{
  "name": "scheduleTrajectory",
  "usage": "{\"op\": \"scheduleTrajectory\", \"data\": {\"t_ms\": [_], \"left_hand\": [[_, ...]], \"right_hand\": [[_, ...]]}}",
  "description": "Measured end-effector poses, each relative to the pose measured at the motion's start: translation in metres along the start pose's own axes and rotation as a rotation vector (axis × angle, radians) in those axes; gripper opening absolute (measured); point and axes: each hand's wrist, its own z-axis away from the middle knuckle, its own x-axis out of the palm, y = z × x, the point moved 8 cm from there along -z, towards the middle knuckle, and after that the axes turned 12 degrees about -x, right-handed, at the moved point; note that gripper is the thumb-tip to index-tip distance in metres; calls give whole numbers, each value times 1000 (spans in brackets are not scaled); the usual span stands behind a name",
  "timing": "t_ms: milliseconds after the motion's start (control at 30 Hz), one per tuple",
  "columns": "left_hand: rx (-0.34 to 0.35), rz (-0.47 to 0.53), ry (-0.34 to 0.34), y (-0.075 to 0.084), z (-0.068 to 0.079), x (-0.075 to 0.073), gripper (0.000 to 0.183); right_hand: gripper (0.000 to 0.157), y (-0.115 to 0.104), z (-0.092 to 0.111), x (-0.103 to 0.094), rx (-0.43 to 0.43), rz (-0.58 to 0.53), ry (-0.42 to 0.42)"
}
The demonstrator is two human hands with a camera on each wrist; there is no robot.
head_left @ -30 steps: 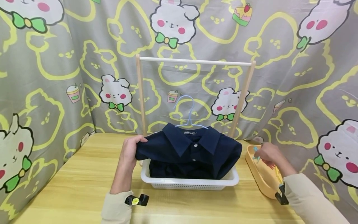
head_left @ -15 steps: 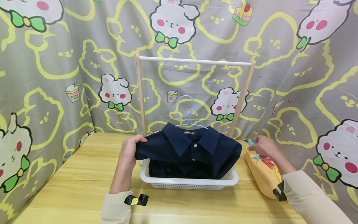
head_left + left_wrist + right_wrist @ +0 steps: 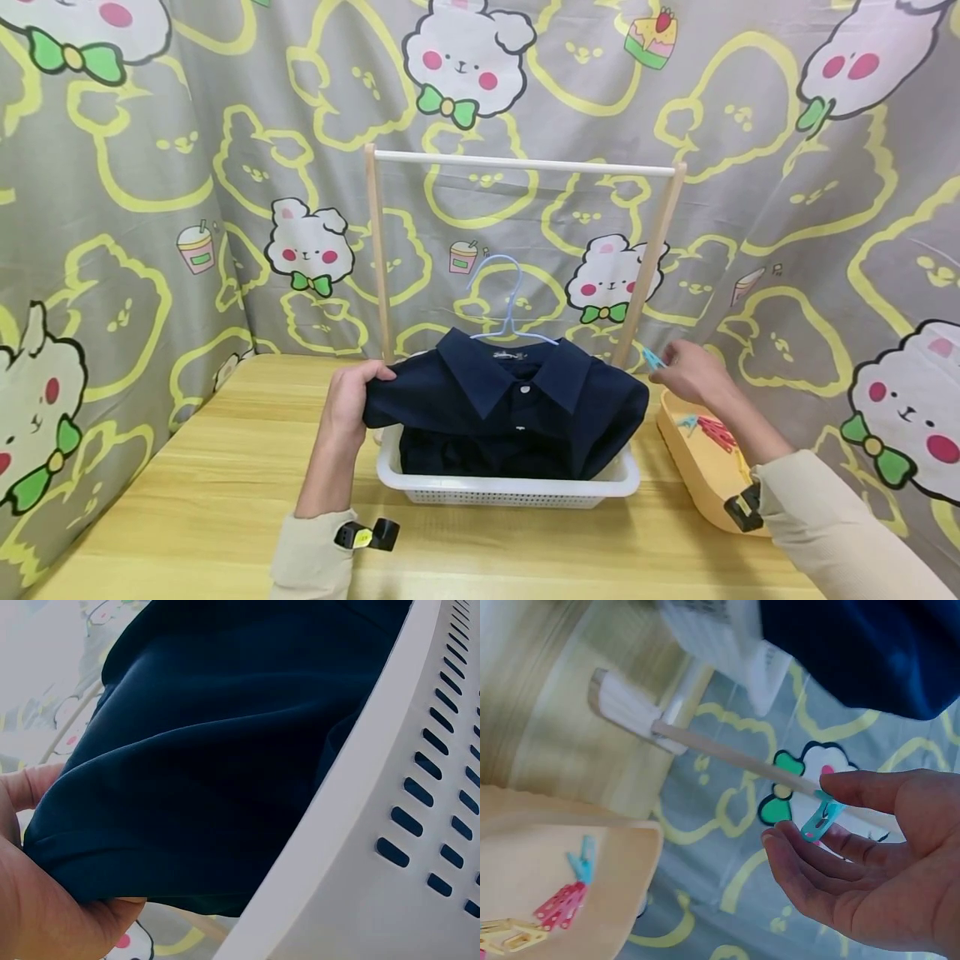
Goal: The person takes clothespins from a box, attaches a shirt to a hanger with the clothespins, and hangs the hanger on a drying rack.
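Observation:
A navy collared shirt (image 3: 457,408) lies in a white perforated basket (image 3: 510,486), its lower part bunched inside. The hook of a light blue hanger (image 3: 513,300) rises from the shirt's neck; the rest is hidden by cloth. My left hand (image 3: 351,398) grips the shoulder or sleeve at the shirt's left end, thumb and fingers on either side of the fabric. Between the thumb and fingers of my right hand (image 3: 697,372) is a blue clothespin (image 3: 822,817), in the air just right of the shirt. Below that hand stands an orange tray (image 3: 686,479) with several loose clothespins (image 3: 561,904).
A rack with wooden posts (image 3: 377,250) and a white crossbar (image 3: 525,163) stands behind the basket. Everything rests on a wood-grain table (image 3: 202,483). A patterned grey curtain (image 3: 465,200) encloses the back and sides.
My right hand has come up out of the orange tray with the blue clothespin and moved left toward the shirt. The left hand and shirt have stayed in place.

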Motion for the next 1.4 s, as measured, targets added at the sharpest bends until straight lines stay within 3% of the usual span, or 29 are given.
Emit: {"op": "scheduleTrajectory", "data": {"t_ms": [567, 867, 1400], "left_hand": [[1, 2, -4, 0, 1, 0, 25], [-4, 10, 0, 0, 1, 0, 25], [-1, 5, 2, 0, 1, 0, 25]], "right_hand": [[34, -56, -3, -22, -37, -28, 94], [33, -84, -1, -28, -68, -82, 89], [30, -136, 8, -39, -178, -71, 157]]}}
